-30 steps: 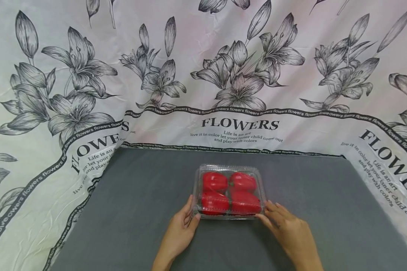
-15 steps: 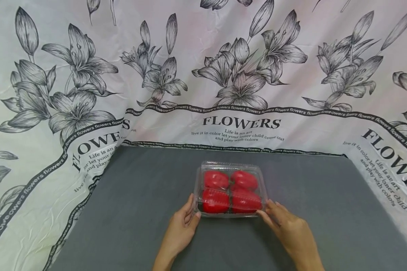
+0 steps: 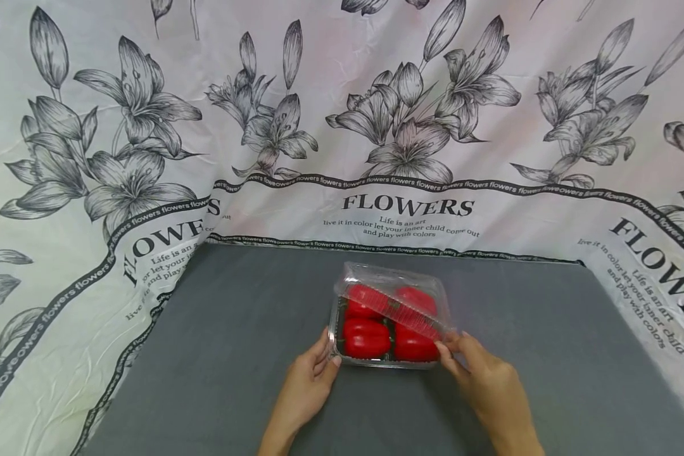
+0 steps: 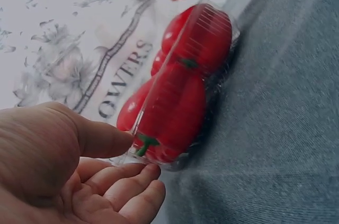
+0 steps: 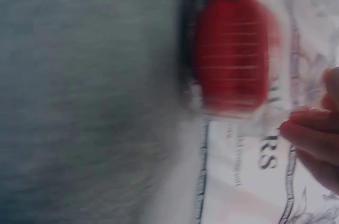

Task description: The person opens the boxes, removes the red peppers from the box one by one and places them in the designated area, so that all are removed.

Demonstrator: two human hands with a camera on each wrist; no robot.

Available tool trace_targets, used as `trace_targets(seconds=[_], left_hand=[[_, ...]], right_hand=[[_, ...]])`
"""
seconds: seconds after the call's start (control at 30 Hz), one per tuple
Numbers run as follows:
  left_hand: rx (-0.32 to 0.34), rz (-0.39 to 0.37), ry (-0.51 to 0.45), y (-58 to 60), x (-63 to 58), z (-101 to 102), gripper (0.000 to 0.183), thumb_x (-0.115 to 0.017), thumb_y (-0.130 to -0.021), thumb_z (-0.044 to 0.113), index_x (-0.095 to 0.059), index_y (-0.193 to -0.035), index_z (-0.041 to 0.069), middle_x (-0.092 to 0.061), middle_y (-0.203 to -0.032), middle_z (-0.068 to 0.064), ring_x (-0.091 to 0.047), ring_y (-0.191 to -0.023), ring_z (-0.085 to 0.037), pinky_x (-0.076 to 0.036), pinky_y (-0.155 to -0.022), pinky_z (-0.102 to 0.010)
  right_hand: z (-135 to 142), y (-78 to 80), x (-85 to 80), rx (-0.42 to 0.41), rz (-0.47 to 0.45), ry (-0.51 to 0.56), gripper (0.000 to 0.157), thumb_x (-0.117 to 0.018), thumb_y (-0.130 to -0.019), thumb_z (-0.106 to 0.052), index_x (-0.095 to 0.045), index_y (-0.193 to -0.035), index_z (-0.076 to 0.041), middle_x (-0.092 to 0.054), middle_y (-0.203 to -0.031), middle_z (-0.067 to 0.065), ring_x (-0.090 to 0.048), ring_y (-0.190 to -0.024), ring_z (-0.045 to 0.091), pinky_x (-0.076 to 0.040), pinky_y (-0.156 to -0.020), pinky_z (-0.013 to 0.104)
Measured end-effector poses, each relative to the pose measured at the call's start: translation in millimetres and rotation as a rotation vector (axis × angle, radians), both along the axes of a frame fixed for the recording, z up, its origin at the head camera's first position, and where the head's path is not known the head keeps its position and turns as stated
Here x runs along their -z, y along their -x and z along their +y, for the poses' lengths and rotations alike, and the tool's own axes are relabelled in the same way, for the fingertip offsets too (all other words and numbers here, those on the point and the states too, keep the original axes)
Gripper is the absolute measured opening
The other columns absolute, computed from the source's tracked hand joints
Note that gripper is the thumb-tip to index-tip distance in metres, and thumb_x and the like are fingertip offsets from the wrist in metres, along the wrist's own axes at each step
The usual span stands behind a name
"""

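Note:
A clear plastic box (image 3: 376,363) with several red bell peppers (image 3: 367,338) in it sits in the middle of the grey table. My left hand (image 3: 306,386) holds its near left corner; in the left wrist view the thumb (image 4: 108,140) lies at the rim with the fingers below. At the near right corner, my right hand (image 3: 486,383) pinches the clear lid (image 3: 392,274). The lid slants up and back across the box, still over the far peppers, leaving the near left pepper uncovered. The right wrist view is blurred, with fingers (image 5: 312,131) at its right edge.
The grey table (image 3: 234,329) spreads out around the box on all sides. Behind it and along both sides hangs a white cloth (image 3: 273,215) printed with lilies and the word FLOWERS.
My right hand has lifted the lid, which lay over the whole box and now tilts up toward the back. The left hand has stayed at its corner.

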State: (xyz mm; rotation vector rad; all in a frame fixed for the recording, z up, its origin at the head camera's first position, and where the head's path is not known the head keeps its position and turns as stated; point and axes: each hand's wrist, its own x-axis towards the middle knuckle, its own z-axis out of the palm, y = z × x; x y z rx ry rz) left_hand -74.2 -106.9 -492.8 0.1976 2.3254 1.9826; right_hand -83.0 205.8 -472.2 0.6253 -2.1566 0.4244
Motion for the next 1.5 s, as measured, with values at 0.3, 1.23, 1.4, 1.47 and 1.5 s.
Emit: trace_targets(seconds=[0.3, 1.23, 1.4, 1.47, 1.5], left_hand=[[-0.012, -0.011, 0.022, -1.9, 1.7, 0.1, 0.062, -0.065, -0.106, 0.011, -0.038, -0.158, -0.009, -0.047, -0.157, -0.027, -0.049, -0.143, -0.038, -0.048, -0.109, -0.038], [-0.033, -0.025, -0.032, -7.9, -1.1, 1.5, 0.059, -0.065, -0.106, 0.010, -0.041, -0.157, -0.009, -0.047, -0.156, -0.027, -0.051, -0.142, -0.039, -0.048, -0.109, -0.038], [-0.033, -0.018, -0.045, -8.1, -1.7, 3.1, 0.060, -0.066, -0.105, 0.010, -0.041, -0.156, -0.010, -0.047, -0.156, -0.028, -0.050, -0.143, -0.039, -0.048, -0.110, -0.041], [-0.031, -0.019, -0.049, -7.8, -1.5, 3.4, 0.060, -0.065, -0.105, 0.009, -0.041, -0.157, -0.010, -0.046, -0.157, -0.028, -0.049, -0.143, -0.039, -0.047, -0.110, -0.041], [-0.030, -0.019, -0.048, -7.5, -1.3, 3.5, 0.060, -0.065, -0.105, 0.010, -0.041, -0.157, -0.009, -0.047, -0.157, -0.027, -0.049, -0.143, -0.039, -0.047, -0.110, -0.041]], right_hand=[[2.4, -5.1, -10.3, 0.036, -0.002, 0.034, 0.059, -0.049, -0.110, -0.056, -0.067, -0.093, -0.003, -0.081, -0.103, 0.013, -0.077, -0.072, 0.024, -0.056, -0.048, 0.034], [7.1, 3.4, -45.1, 0.065, -0.189, 0.217, 0.064, -0.051, -0.105, -0.061, -0.076, -0.113, -0.003, -0.079, -0.118, 0.011, -0.078, -0.099, 0.032, -0.037, -0.098, 0.003], [8.7, 10.4, -48.6, 0.037, -0.143, 0.259, 0.053, -0.058, -0.105, -0.055, -0.078, -0.117, -0.007, -0.079, -0.120, 0.005, -0.078, -0.098, 0.030, -0.041, -0.099, 0.004], [9.5, 12.4, -49.0, 0.030, -0.143, 0.278, 0.039, -0.069, -0.103, -0.043, -0.078, -0.118, -0.008, -0.079, -0.119, 0.004, -0.078, -0.101, 0.025, -0.042, -0.099, 0.005], [9.9, 13.4, -49.1, 0.026, -0.144, 0.289, 0.032, -0.075, -0.101, -0.035, -0.078, -0.118, -0.008, -0.079, -0.119, 0.004, -0.078, -0.103, 0.021, -0.043, -0.099, 0.005]])
